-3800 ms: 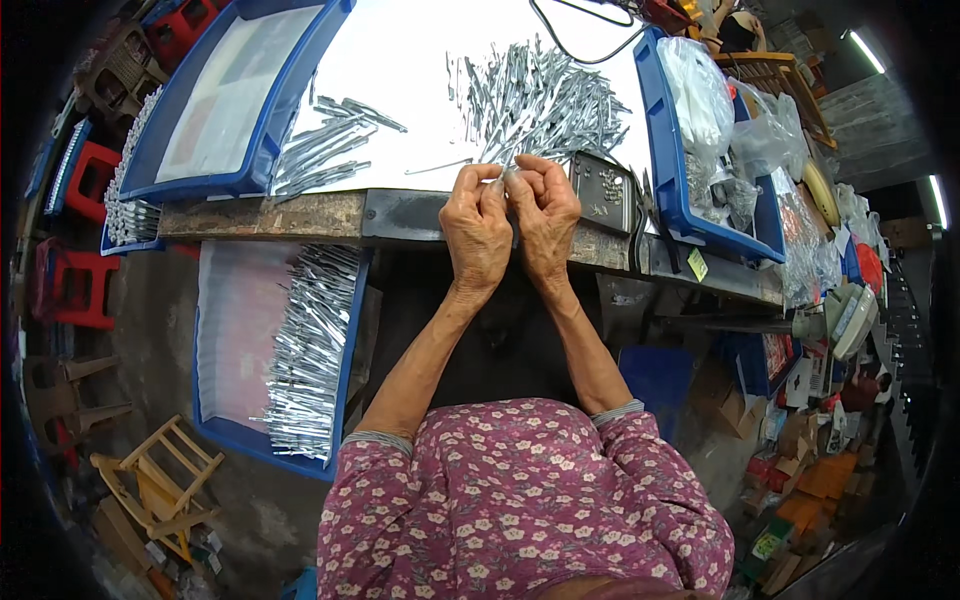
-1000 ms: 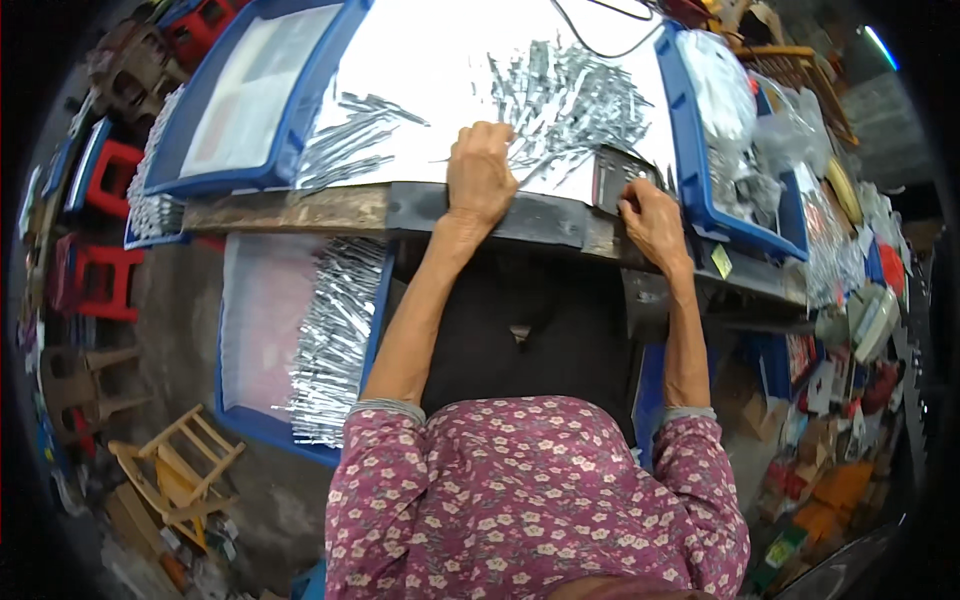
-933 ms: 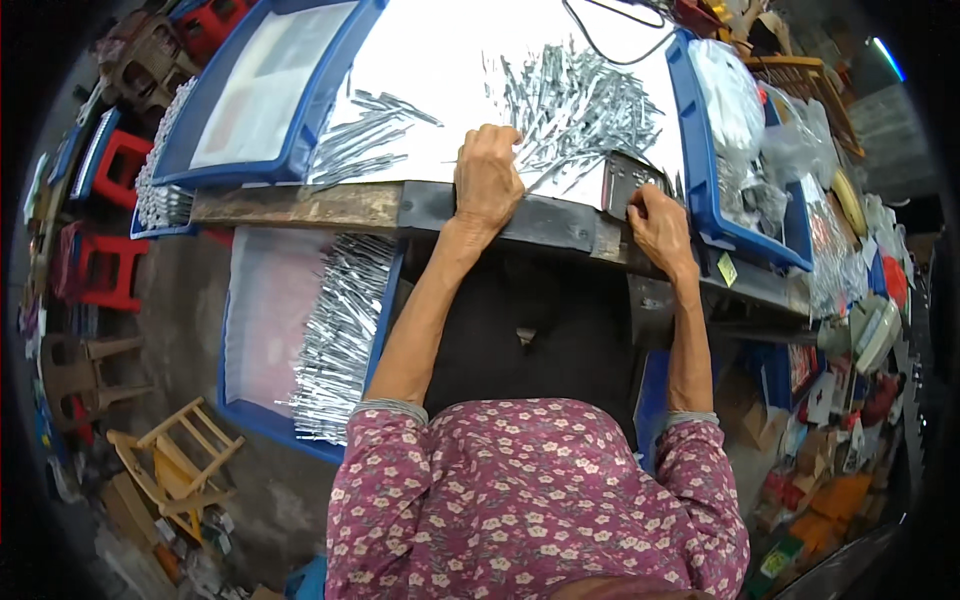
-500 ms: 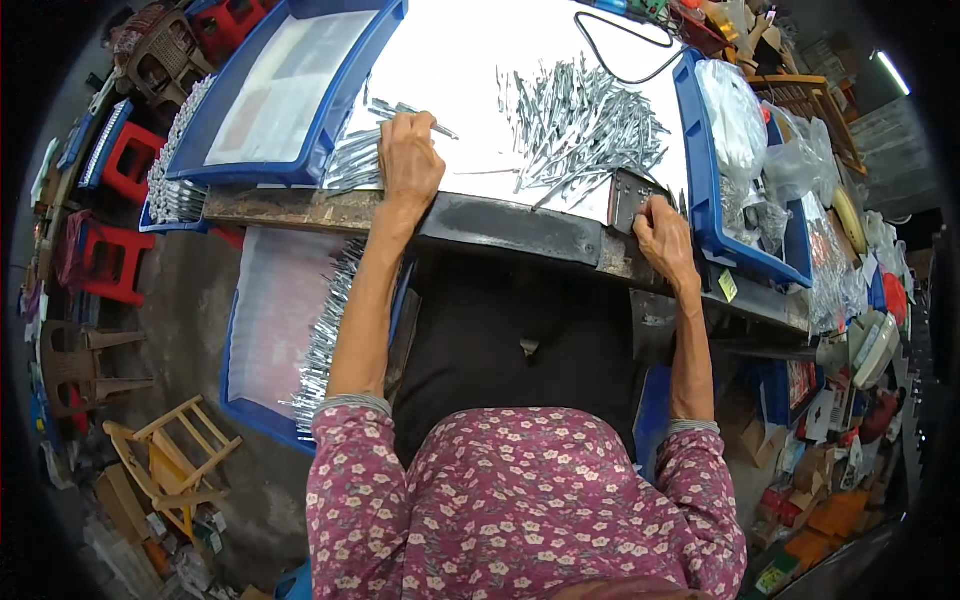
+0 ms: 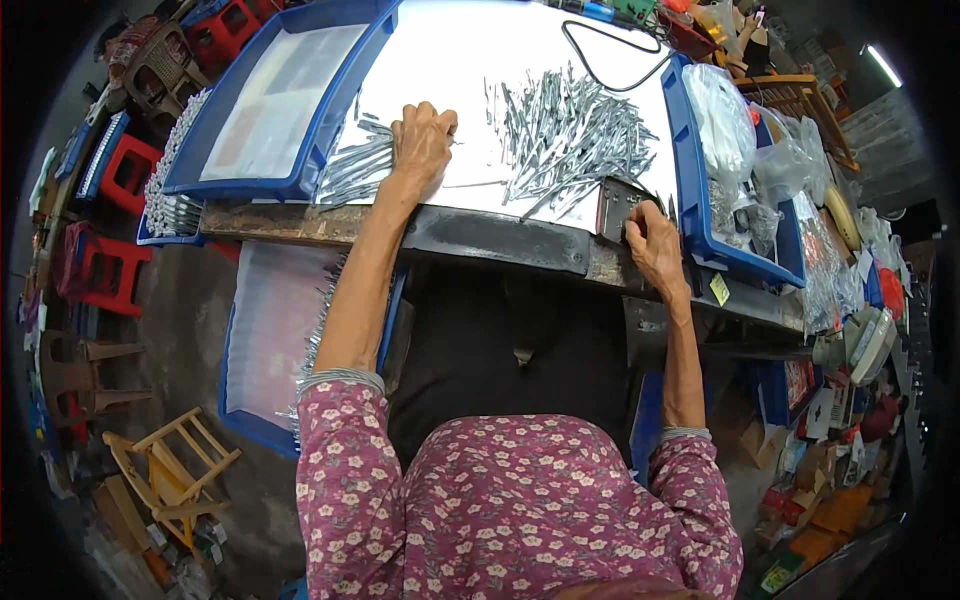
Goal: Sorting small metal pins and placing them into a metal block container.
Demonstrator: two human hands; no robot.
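Sorting thin metal pieces on a white table (image 5: pixel 470 60), both hands apart.

Left hand (image 5: pixel 422 145) lies curled on a small bundle of metal pieces (image 5: pixel 352 172), left of the big loose pile (image 5: pixel 575 135); its fingers look closed around some, though the view is too small to be sure. Right hand (image 5: pixel 652 240) rests below that pile, at a small metal fixture (image 5: pixel 615 207) on the table edge, fingers bent; what they hold I cannot tell. A careless sweep could push pieces off the edge.
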